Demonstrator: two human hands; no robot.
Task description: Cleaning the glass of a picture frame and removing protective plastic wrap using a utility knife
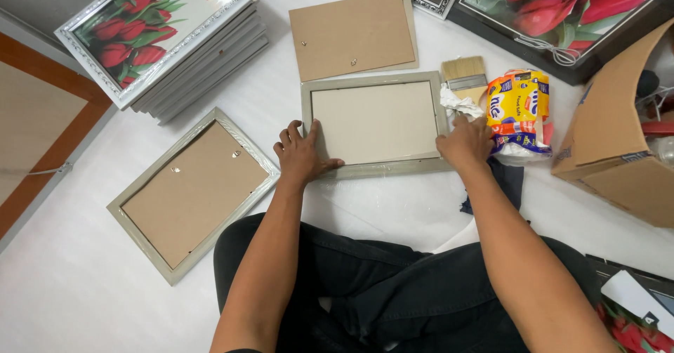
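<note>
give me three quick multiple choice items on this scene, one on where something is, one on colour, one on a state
1. Where does the paintbrush lie?
A. just beyond the right hand, beside the yellow tissue pack
B. on the stack of framed prints
C. inside the cardboard box

2. What colour are the flowers on the top print of the stack?
A. yellow
B. red
C. white

3. How does the frame under the hands lie?
A. upright against the box
B. flat, back side up, with no backing board fitted
C. flat, picture side up

Answers:
1 A, the brush sits past the right hand, next to the pack.
2 B, red tulips show on it.
3 B, a plain pale panel shows, while the left hand presses its edge and a loose brown backing board lies beyond it.
</note>
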